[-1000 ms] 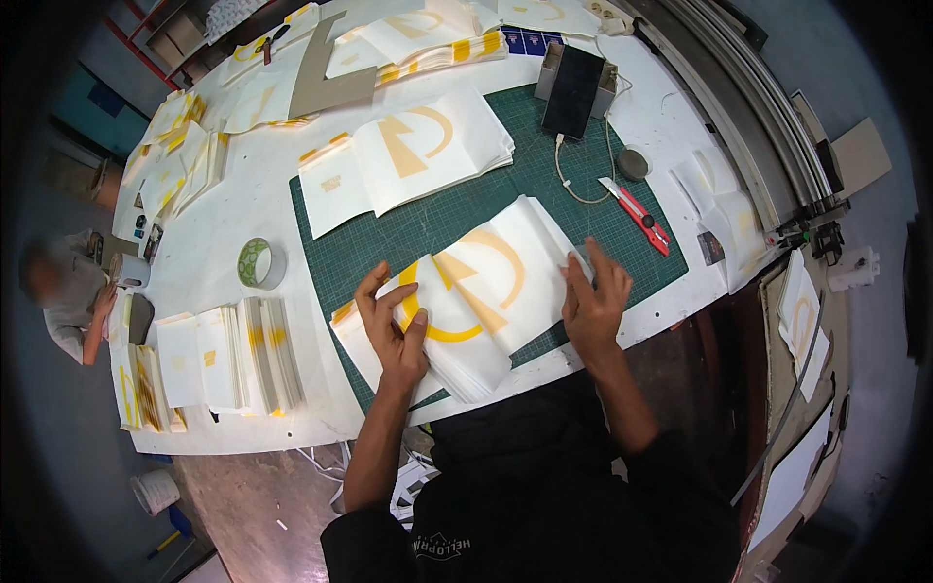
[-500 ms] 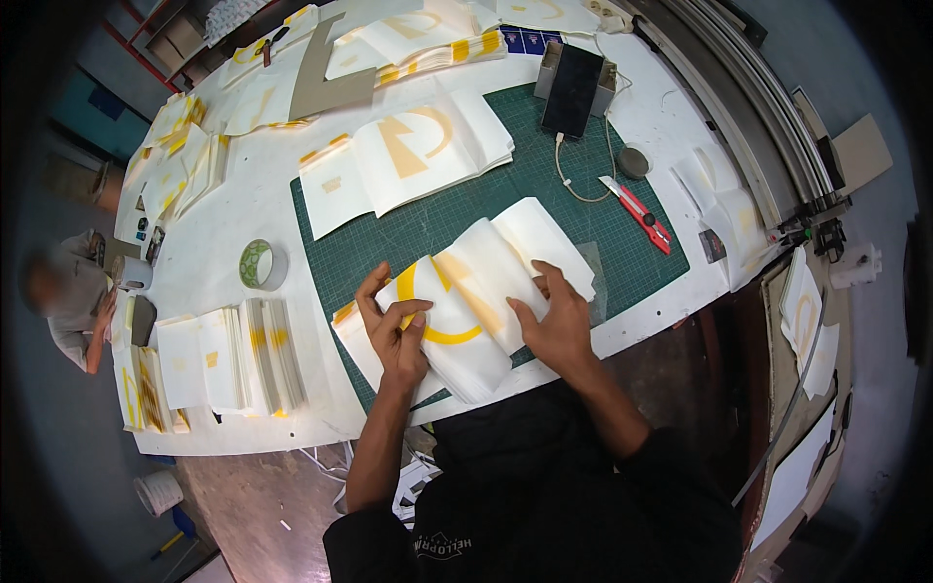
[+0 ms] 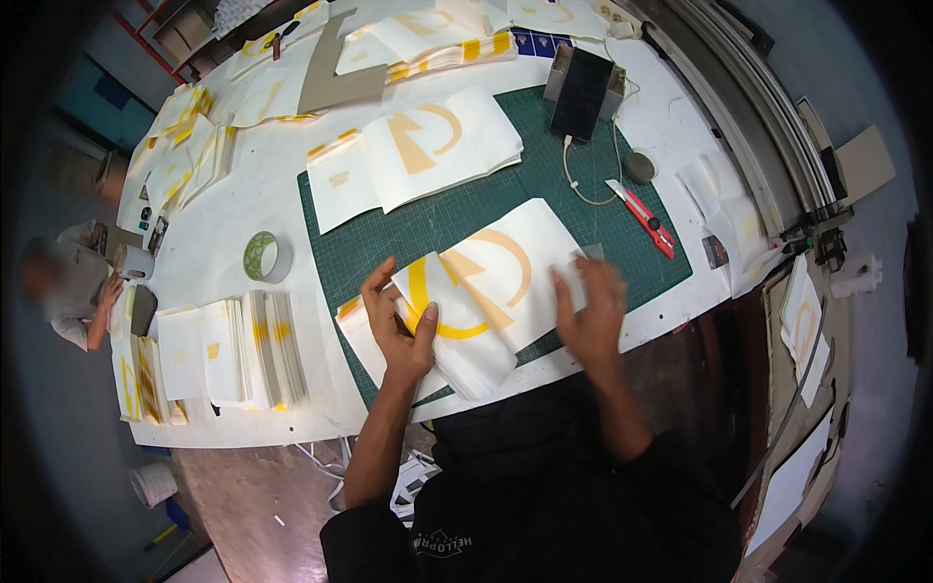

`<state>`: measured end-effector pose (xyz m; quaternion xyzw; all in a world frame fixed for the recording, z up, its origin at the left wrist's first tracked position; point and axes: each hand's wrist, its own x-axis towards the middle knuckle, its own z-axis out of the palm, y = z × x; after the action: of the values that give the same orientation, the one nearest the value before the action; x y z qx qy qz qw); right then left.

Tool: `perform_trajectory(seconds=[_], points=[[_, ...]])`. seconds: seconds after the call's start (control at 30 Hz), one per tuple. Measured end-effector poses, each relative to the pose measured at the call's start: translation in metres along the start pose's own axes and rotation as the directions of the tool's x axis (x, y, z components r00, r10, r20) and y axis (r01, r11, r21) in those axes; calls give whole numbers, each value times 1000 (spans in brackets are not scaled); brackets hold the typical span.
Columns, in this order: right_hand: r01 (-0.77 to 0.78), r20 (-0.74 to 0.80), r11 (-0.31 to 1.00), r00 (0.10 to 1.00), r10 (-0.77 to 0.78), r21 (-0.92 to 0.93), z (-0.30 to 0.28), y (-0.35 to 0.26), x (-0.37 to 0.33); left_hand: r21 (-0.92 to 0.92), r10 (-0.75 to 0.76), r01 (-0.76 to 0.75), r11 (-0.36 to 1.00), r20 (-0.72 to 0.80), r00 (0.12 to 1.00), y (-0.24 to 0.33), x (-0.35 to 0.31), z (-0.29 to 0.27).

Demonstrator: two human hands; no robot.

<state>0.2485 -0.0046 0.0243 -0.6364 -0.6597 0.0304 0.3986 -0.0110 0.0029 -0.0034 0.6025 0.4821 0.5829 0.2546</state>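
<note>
My left hand (image 3: 406, 330) grips the left side of a stack of white sheets (image 3: 466, 355), thumb on top, fingers curled behind its edge. The front layer is folded back and shows a bright yellow curved print. To its right, an unfolded sheet (image 3: 539, 243) lies flat with a pale orange ring and wedge. At that sheet's right edge is my right hand (image 3: 595, 311), blurred by motion, its thumb and fingers apart. A green cutting mat (image 3: 452, 209) lies beneath the sheets. Under my left hand, more white paper (image 3: 362, 340) shows an orange edge.
Another printed sheet stack (image 3: 423, 146) lies at the mat's far side. A red utility knife (image 3: 641, 214), phone (image 3: 580, 92) and round dark tin (image 3: 639, 167) are to the right. At left are a tape roll (image 3: 265, 257) and paper bundles (image 3: 228, 355). A co-worker (image 3: 78, 282) is at far left.
My right hand has moved right, off the raised fold it was touching. The right-hand sheet now lies opened out, with its pale orange print showing. My left hand keeps its hold.
</note>
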Motion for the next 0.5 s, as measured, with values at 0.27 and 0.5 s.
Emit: perform_trajectory(seconds=[0.27, 0.5], points=[[-79, 18, 977, 996, 84, -200, 4, 31, -6, -60, -62, 62, 996, 2, 998, -2, -1, 2], [43, 37, 987, 998, -50, 155, 2, 20, -7, 6, -22, 22, 1000, 2, 1000, 0, 0, 2]])
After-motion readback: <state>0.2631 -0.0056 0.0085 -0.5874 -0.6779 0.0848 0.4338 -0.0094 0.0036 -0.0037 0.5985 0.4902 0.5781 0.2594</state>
